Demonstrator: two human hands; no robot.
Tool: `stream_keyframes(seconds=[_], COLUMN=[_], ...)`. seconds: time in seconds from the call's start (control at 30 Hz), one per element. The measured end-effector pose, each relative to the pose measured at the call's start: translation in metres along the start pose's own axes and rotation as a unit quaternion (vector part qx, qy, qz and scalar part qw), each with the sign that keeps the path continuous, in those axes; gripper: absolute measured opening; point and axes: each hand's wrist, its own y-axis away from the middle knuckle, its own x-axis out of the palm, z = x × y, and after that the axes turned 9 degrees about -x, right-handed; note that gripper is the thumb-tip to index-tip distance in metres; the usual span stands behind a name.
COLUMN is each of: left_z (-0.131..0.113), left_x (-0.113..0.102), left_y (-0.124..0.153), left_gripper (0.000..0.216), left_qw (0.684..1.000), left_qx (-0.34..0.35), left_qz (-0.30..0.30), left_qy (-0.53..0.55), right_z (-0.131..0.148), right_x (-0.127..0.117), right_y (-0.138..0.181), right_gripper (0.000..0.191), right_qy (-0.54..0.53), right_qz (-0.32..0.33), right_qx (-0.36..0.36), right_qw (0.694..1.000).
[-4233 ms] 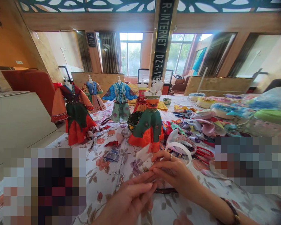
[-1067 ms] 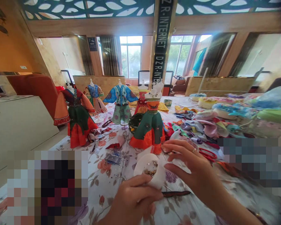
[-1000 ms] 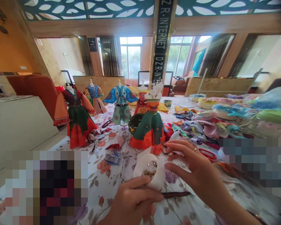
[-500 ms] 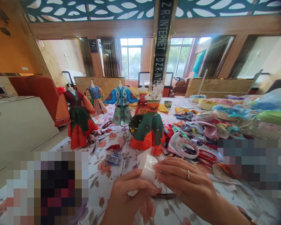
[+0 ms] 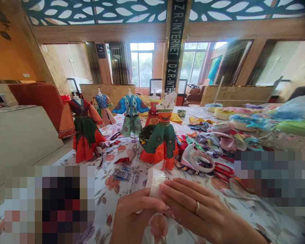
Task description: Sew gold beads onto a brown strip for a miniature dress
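Note:
A glossy white sheet [image 5: 156, 181], perhaps film or paper, stands folded between my hands at the front of the table. My left hand [image 5: 138, 211] is closed on its lower left side, thumb and forefinger pinching it. From the right, my right hand [image 5: 193, 206], a ring on one finger, presses its fingertips together against the sheet. My palm and fingers hide the sheet's lower part. Just beyond stands a small dress form in a green and orange-red outfit [image 5: 162, 140]. A bluish clear packet with beads [image 5: 122, 173] lies to the left of the sheet.
More dressed miniature forms stand behind: a red and green gown [image 5: 85, 132], a blue top [image 5: 130, 105]. At right lie a tape roll [image 5: 202, 162], red-handled scissors [image 5: 223, 171] and heaped fabric scraps [image 5: 218, 135]. A dark basket [image 5: 146, 134] sits mid-table. Blurred blocks cover both sides.
Both hands have shifted slightly left and down with the sheet, which now shows more upright and narrower. A dark thin object seen between my hands earlier is now hidden.

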Motion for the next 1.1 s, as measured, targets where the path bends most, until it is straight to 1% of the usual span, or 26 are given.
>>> stream_keyframes(seconds=[0.07,0.17,0.27,0.37,0.43,0.57,0.67,0.73,0.8,0.83,0.87,0.9,0.93,1.0,1.07,1.1], left_z=[0.0,-0.003,-0.006,-0.009,-0.01,-0.007,-0.003,0.0,0.001,0.001,0.0,-0.001,-0.001,-0.004,-0.005,-0.005], left_x=[-0.001,-0.003,-0.005,-0.007,-0.008,-0.01,-0.01,-0.01,-0.01,-0.011,-0.012,-0.012,-0.013,-0.014,-0.013,-0.012], left_y=[0.0,-0.001,-0.004,-0.005,-0.005,-0.001,0.002,0.004,0.005,0.006,0.006,0.006,0.007,0.007,0.008,0.009], left_gripper=[0.014,0.013,0.011,0.011,0.011,0.013,0.015,0.018,0.022,0.024,0.025,0.024,0.023,0.019,0.02,0.022], left_qw=[1.0,1.0,0.998,0.993,0.99,0.982,0.973,0.967,0.96,0.956,0.951,0.945,0.939,0.924,0.919,0.919], left_qx=[0.004,0.022,0.055,0.088,0.105,0.127,0.134,0.142,0.158,0.167,0.175,0.185,0.195,0.22,0.235,0.242], left_qz=[-0.003,-0.014,-0.013,-0.005,-0.003,0.005,0.0,-0.002,-0.005,0.001,0.01,0.022,0.041,0.072,0.076,0.069], left_qy=[-0.003,-0.018,-0.042,-0.072,-0.093,-0.142,-0.189,-0.214,-0.232,-0.242,-0.254,-0.267,-0.281,-0.304,-0.309,-0.304], right_z=[0.001,0.005,0.009,0.012,0.012,0.012,0.015,0.016,0.015,0.014,0.012,0.01,0.008,0.004,0.002,0.002], right_x=[0.002,0.005,0.008,0.01,0.008,0.001,-0.004,-0.005,-0.004,-0.002,-0.001,0.001,0.003,0.006,0.007,0.008], right_y=[-0.001,0.0,0.001,0.0,0.0,0.004,0.007,0.007,0.004,0.001,-0.001,-0.003,-0.005,-0.007,-0.008,-0.009], right_gripper=[0.022,0.019,0.023,0.036,0.042,0.039,0.038,0.031,0.016,0.012,0.01,0.009,0.009,0.007,0.005,0.005], right_qy=[0.0,-0.004,-0.048,-0.095,-0.107,-0.126,-0.158,-0.18,-0.179,-0.168,-0.155,-0.146,-0.14,-0.148,-0.169,-0.181], right_qz=[0.001,0.026,0.03,0.006,0.008,0.032,0.026,-0.001,-0.065,-0.106,-0.145,-0.171,-0.189,-0.205,-0.215,-0.218], right_qx=[-0.007,0.004,0.031,0.061,0.08,0.094,0.127,0.173,0.232,0.265,0.296,0.326,0.347,0.378,0.395,0.401], right_qw=[1.0,1.0,0.998,0.994,0.991,0.987,0.979,0.968,0.954,0.944,0.931,0.918,0.908,0.89,0.877,0.871])
